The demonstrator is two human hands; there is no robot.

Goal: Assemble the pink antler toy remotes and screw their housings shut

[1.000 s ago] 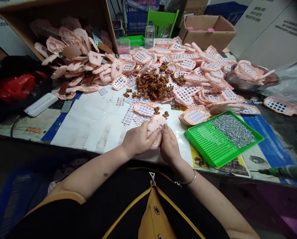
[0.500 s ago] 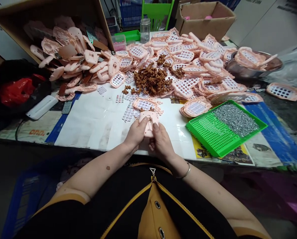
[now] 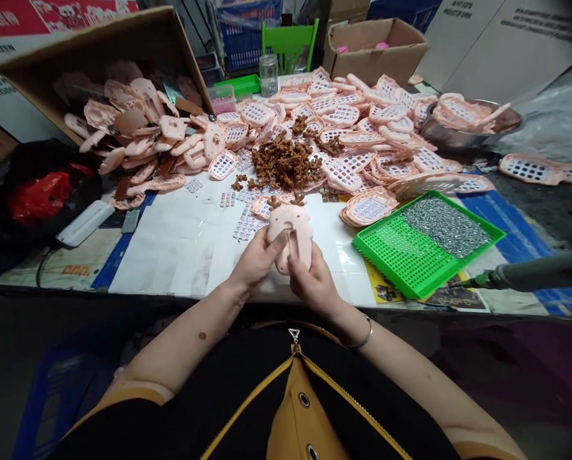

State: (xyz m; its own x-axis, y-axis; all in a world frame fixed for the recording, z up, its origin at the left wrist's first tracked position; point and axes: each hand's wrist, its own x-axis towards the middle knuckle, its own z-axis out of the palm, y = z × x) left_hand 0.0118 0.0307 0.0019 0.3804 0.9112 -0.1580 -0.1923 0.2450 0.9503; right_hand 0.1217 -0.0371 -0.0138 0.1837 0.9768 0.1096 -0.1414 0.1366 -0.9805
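Observation:
Between my two hands is a pink plastic toy casing [image 3: 299, 225], its back with a recess turned up toward me. Brown antler pieces [image 3: 286, 202] stick out from its far end. My left hand [image 3: 258, 259] grips the left edge, thumb near the recess. On the opposite edge, my right hand [image 3: 313, 276] is closed round the lower right part, thumb also on the back. Just beyond lie a pink shell with a printed face [image 3: 261, 206], small printed button pieces [image 3: 245, 227] and a heap of brown antler parts [image 3: 286, 163].
Pink casings [image 3: 343, 115] pile across the back, more spilling from a tipped carton [image 3: 190, 57] at left. A green tray [image 3: 386, 252] of screws is at right, with a grey-and-green driver-like tool [image 3: 520, 276] beside it. A metal bowl [image 3: 496, 133] holds casings.
The casing has been lifted and tilted so more of its back shows, still between both hands. The camera view shifted slightly. The grey tool has come up at the right.

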